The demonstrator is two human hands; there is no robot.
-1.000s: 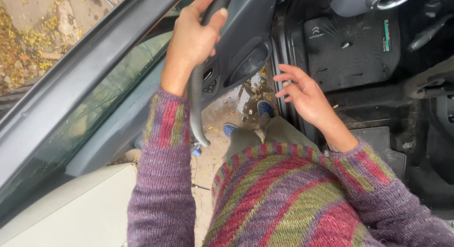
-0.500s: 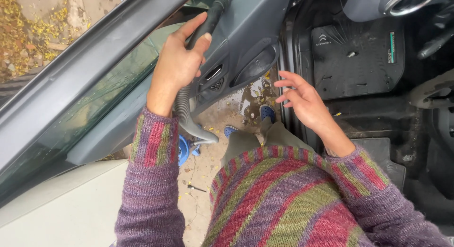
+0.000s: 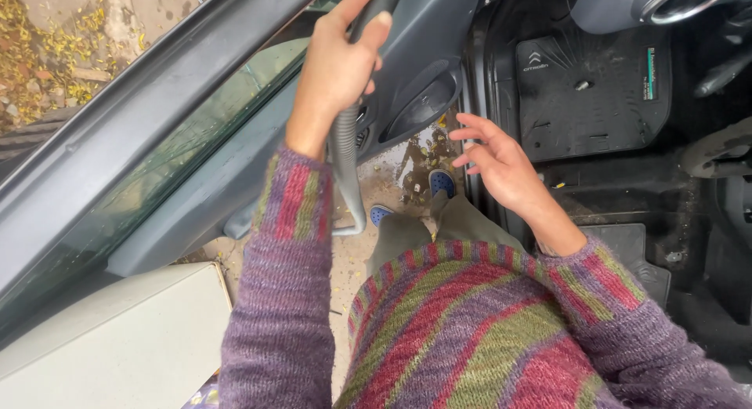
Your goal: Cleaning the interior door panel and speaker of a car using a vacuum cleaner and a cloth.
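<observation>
Hose [image 3: 345, 158] now clenched higher at 12 o'clock by left hand [image 3: 341, 60]; right hand [image 3: 497, 162] open, fingers released, hovering beside door panel [image 3: 423, 56]

Outdoors beside a parked car — open door [image 3: 196, 135], floor mat [image 3: 595, 88], leaf-strewn ground [image 3: 47, 56].

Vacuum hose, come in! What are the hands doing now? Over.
Left hand gripping grey vacuum hose beside open car door. Right hand open, empty, over door sill. Floor mat ahead, nothing blocking.
</observation>
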